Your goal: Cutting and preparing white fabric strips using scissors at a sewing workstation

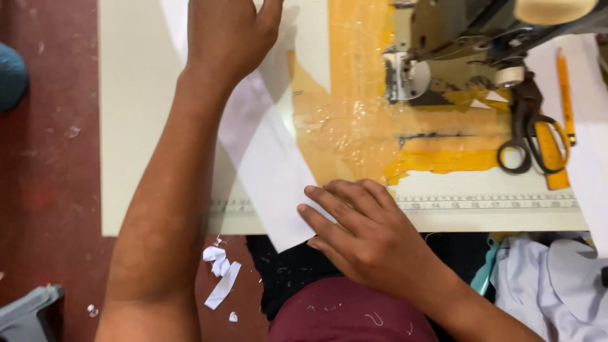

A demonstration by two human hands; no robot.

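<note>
A long white fabric strip [266,152] lies diagonally across the cream sewing table [136,114]. My left hand [229,31] rests flat on the strip's far end near the top of the view. Pressing on the strip's near end at the table's front edge is my right hand [361,231], fingers spread and flat. Neither hand grips anything. The sewing machine [443,44] stands at the upper right, its foot beside the yellow taped patch [354,120].
Scissors [529,136] and a yellow pencil [565,95] lie at the right by the machine. A printed ruler [481,202] runs along the table's front edge. White cloth [551,278] is piled at lower right. Fabric scraps [220,272] litter the red floor.
</note>
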